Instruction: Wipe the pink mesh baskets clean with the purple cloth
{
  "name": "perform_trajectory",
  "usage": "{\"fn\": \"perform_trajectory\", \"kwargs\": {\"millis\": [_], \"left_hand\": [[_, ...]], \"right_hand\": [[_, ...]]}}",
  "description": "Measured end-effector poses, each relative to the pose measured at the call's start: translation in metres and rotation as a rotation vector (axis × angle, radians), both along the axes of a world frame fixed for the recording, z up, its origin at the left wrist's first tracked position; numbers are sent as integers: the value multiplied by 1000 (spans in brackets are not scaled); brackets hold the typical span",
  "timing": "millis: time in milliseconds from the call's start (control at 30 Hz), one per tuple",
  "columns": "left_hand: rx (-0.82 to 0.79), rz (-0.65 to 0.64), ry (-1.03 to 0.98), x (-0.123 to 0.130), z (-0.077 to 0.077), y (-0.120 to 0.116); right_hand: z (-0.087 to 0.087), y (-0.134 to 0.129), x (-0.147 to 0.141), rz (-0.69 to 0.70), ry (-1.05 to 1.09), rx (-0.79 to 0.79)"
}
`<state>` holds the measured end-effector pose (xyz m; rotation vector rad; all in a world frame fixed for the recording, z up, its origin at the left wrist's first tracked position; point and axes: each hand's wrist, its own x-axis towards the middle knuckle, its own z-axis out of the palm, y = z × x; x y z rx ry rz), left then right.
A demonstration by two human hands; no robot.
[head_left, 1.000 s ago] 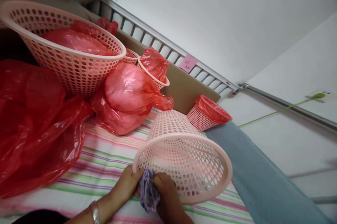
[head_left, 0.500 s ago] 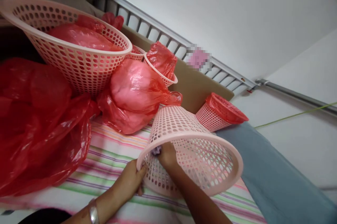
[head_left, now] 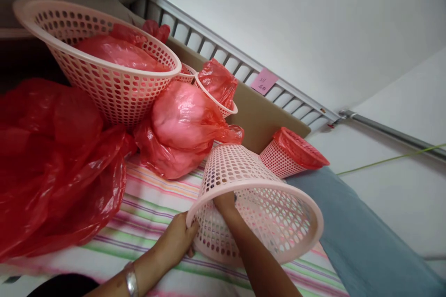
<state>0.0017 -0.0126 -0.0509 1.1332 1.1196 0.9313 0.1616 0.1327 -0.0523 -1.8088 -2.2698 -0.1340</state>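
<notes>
White wall and slatted metal rail [head_left: 216,48] behind; striped sheet [head_left: 153,206] underneath. Pink perforated plastic basket [head_left: 228,164] tipped on the sheet, mouth toward the wearer. Left hand [head_left: 179,240]: grip clamped on the basket's rim, left side. Right hand [head_left: 225,201] reaches inside the basket, fingers hidden; cannot tell how its grip stands. Bulging red plastic bag [head_left: 183,122] just behind the basket, to its left; red-lined smaller basket [head_left: 278,154] behind, to its right.
</notes>
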Motion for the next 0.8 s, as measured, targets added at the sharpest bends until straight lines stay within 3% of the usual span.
{"fn": "perform_trajectory", "kwargs": {"millis": [100, 300, 400, 533, 700, 800], "left_hand": [[17, 17, -13, 2, -5, 1], [59, 26, -54, 1, -3, 1], [58, 32, -49, 2, -5, 2], [57, 18, -37, 4, -6, 5], [65, -5, -3, 2, -4, 6], [67, -10, -3, 0, -3, 6]], "right_hand": [[-2, -43, 4, 6, -102, -14], [-15, -154, 29, 231, -75, 41], [-15, -180, 38, 293, -55, -2], [-1, -159, 28, 102, -127, -67], [8, -81, 9, -88, -295, -68], [5, -32, 6, -136, -246, -39]]}}
